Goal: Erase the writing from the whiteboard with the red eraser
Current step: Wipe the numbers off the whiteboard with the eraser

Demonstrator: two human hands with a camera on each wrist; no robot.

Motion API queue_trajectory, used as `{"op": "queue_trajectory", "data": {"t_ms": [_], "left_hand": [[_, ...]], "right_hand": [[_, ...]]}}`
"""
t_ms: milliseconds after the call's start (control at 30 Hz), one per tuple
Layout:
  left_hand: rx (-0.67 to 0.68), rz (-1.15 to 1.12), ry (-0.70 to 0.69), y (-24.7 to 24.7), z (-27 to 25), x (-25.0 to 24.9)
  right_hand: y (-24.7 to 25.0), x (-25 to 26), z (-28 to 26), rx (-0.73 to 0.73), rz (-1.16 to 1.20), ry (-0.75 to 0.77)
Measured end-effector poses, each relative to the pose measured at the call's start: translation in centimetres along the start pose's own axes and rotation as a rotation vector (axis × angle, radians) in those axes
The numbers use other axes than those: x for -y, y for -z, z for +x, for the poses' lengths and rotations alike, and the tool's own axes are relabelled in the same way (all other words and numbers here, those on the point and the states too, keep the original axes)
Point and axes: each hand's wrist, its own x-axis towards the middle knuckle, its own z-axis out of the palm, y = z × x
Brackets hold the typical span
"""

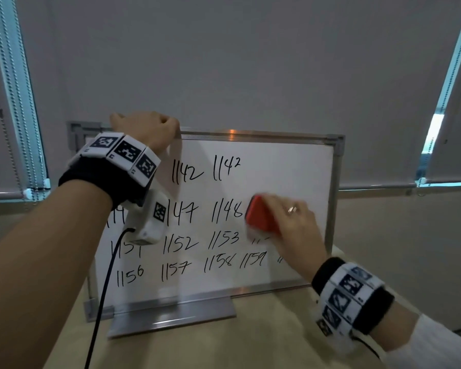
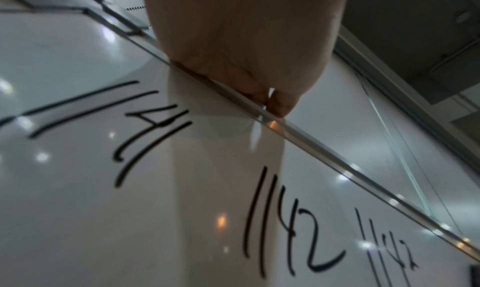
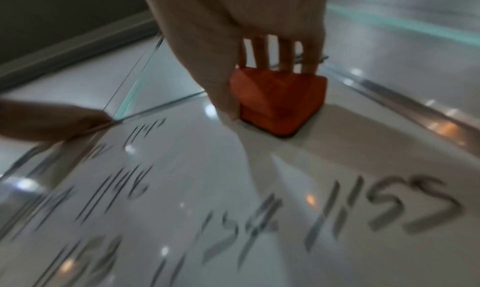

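Observation:
A small whiteboard with a metal frame stands upright on a table, covered in rows of black numbers. Its upper right part is wiped blank. My right hand grips the red eraser and presses it flat on the board at the right of the second row, beside "1148". In the right wrist view the eraser sits under my fingers, with "1155" below it. My left hand grips the board's top edge near its left corner; in the left wrist view it curls over the frame.
The board rests on a metal foot on a beige tabletop. A black cable hangs from my left wrist camera in front of the board. Behind are a grey wall and window blinds on both sides.

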Motion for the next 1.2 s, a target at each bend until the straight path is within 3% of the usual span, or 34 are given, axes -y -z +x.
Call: {"op": "queue_trajectory", "data": {"t_ms": [67, 133, 267, 333, 400, 467, 533, 567, 667, 733, 800, 933, 967, 1000, 1133, 1200], "left_hand": [[-0.001, -0.002, -0.006, 0.0, 0.0, 0.0], [-0.006, -0.007, -0.013, -0.1, 0.1, 0.1], [-0.008, 0.0, -0.01, -0.1, 0.1, 0.1], [-0.012, 0.007, -0.003, -0.2, 0.1, 0.1], [-0.015, 0.01, -0.001, -0.2, 0.2, 0.1], [-0.007, 0.006, 0.0, -0.3, 0.3, 0.1], [-0.007, 0.005, 0.003, -0.2, 0.3, 0.2], [-0.011, 0.007, 0.006, -0.1, 0.3, 0.2], [-0.003, 0.011, 0.009, 0.0, 0.3, 0.1], [0.006, 0.009, 0.01, 0.0, 0.4, 0.1], [0.008, 0.017, 0.016, -0.1, 0.5, 0.2], [0.027, 0.01, 0.018, -0.1, 0.8, 0.2], [0.026, 0.006, 0.016, -0.1, 0.8, 0.3], [0.021, 0.003, 0.015, -0.2, 1.0, 0.3], [0.029, -0.017, 0.013, -0.6, 1.3, 0.5], [0.025, -0.017, 0.015, -0.6, 1.3, 0.6]], "right_hand": [[-0.7, -0.6, -1.7, 0.122, -0.125, 0.24], [0.2, -1.9, -0.2, 0.161, -0.163, 0.317], [2.6, -3.6, 4.4, -0.027, -0.012, -0.013], [1.8, -3.1, 3.8, -0.069, -0.013, -0.07], [0.0, -2.0, 1.2, -0.033, -0.078, 0.068], [-1.4, -1.7, -2.0, 0.087, -0.18, 0.35], [-1.2, -2.6, -2.4, 0.178, -0.239, 0.5], [-0.7, -3.2, -1.4, 0.171, -0.234, 0.48], [1.1, -4.8, 2.0, 0.013, -0.029, 0.14], [1.5, -4.8, 2.7, -0.042, 0.006, -0.009], [1.0, -4.0, 1.6, -0.024, -0.055, 0.019], [-1.1, -3.5, -2.9, 0.235, -0.245, 0.432], [-0.7, -4.1, -2.7, 0.261, -0.266, 0.469], [0.0, -4.7, -1.8, 0.247, -0.269, 0.436], [2.8, -6.4, 2.7, 0.047, -0.09, 0.067], [2.7, -6.2, 2.6, 0.017, -0.068, 0.001]]}}
